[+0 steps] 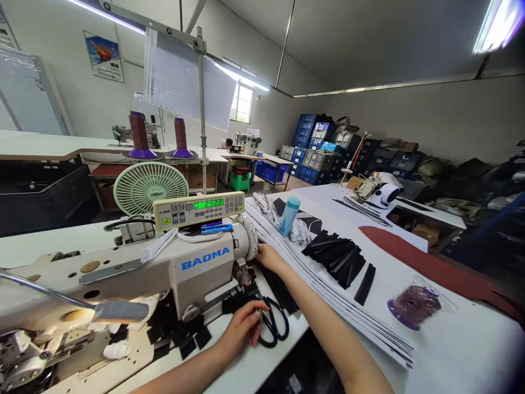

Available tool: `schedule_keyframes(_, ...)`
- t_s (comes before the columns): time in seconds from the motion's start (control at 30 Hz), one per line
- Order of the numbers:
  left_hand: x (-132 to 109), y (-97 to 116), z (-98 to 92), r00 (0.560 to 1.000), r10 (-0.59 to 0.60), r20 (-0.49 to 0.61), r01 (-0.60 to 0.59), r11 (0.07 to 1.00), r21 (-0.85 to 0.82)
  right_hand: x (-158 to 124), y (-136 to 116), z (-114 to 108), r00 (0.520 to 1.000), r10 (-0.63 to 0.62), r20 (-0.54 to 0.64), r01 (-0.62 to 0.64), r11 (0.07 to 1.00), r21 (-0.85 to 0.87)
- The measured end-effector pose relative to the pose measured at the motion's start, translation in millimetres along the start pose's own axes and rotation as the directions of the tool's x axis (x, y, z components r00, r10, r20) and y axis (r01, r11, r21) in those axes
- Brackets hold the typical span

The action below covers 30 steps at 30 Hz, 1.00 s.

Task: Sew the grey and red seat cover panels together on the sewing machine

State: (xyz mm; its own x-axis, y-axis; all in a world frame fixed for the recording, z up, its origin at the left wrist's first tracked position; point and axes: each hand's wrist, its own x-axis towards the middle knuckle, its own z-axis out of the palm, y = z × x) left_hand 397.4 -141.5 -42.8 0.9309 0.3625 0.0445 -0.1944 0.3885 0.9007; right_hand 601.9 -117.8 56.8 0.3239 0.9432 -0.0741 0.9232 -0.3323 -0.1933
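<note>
My left hand (241,331) is over the table's front edge beside black-handled scissors (275,323), its fingers curled round a small metal piece near them that I cannot make out. My right hand (268,257) reaches to the handwheel (246,238) at the right end of the white sewing machine (205,257); its fingertips are partly hidden behind the wheel. Small black fabric pieces (180,334) lie under the machine arm. Blue pens (216,228) rest on top of the machine, below the control panel (199,210), which is lit green.
Long white strips (328,290) run along the right table, with black strips (336,254), a blue bottle (289,216) and a wrapped thread spool (414,303) nearby. A green fan (151,189) stands behind the machine. A person's head (226,143) shows far back.
</note>
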Motion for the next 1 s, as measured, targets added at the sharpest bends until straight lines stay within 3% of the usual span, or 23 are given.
schedule_keyframes(0.17,1,0,-0.2,1.0,-0.013,0.011,0.013,1.0,0.004,-9,1,1,0.998,-0.031,0.057,0.031,1.0,0.002)
schedule_keyframes(0.37,0,3,-1.3,1.0,-0.018,0.002,0.018,1.0,0.01,2,-3,0,0.999,0.028,-0.029,-0.029,0.999,-0.02)
schedule_keyframes(0.53,0,3,-1.3,1.0,-0.022,0.014,0.022,1.0,0.006,-1,1,4,0.999,-0.004,0.055,0.005,1.0,-0.011)
schedule_keyframes(0.7,-2,7,-0.3,1.0,-0.008,0.01,0.008,1.0,0.006,1,-5,4,0.999,0.024,-0.024,-0.025,0.999,-0.034)
schedule_keyframes(0.9,-3,9,-2.7,1.0,-0.006,0.01,0.006,1.0,0.01,5,-6,8,0.998,0.015,0.056,-0.014,1.0,-0.027)
schedule_keyframes(1.0,-4,11,-4.4,1.0,0.001,0.004,-0.001,1.0,0.016,10,-6,7,0.998,0.05,0.024,-0.05,0.999,-0.021)
